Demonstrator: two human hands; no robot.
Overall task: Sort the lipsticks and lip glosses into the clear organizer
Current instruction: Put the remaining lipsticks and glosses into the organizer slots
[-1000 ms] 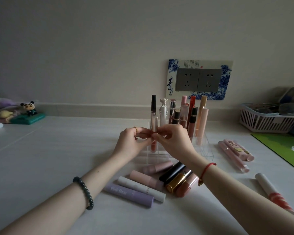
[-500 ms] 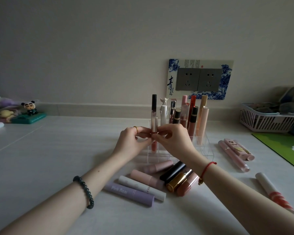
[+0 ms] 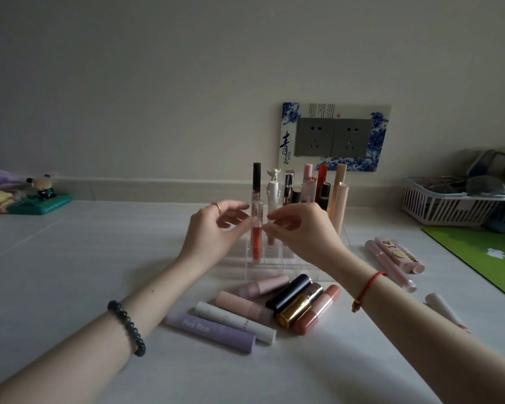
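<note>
Nearest you on the white tabletop (image 3: 70, 272), a loose cluster of tubes lies flat: lilac tube marked "Pink Bear" (image 3: 210, 333), white slim tube (image 3: 235, 322) touching it, pale pink tube (image 3: 242, 305), mauve-pink tube (image 3: 263, 285), glossy black lipstick (image 3: 288, 292), gold-and-brown lipstick (image 3: 299, 309) and terracotta tube (image 3: 317, 309) packed side by side. Your left wrist carries a dark green bead bracelet (image 3: 127, 328), right wrist a red string bracelet (image 3: 367, 288). Off to the right: clear pink gloss tube (image 3: 391, 266) beside a pink printed tube (image 3: 400, 255), plus a white tube w/ red stripe (image 3: 446, 312) partly behind your forearm. Next back, the clear acrylic compartment organizer (image 3: 277, 265); a clear-capped red lip gloss (image 3: 256, 228) stands upright in a front-left slot. Your left hand (image 3: 213, 231) and right hand (image 3: 301, 228) flank it, fingers spread & loose, both let go, tips just beside the tube, nothing gripped. Rear slots hold upright items: black-capped gloss (image 3: 256, 177), white angel-topped tube (image 3: 273, 188), peach tall tubes (image 3: 340, 196), others between. Farther: white slatted basket (image 3: 438, 205) right, green mat (image 3: 484, 255), panda figurine on teal base (image 3: 41, 191) left, grey wall sockets in a blue-white floral frame (image 3: 334, 137).
</note>
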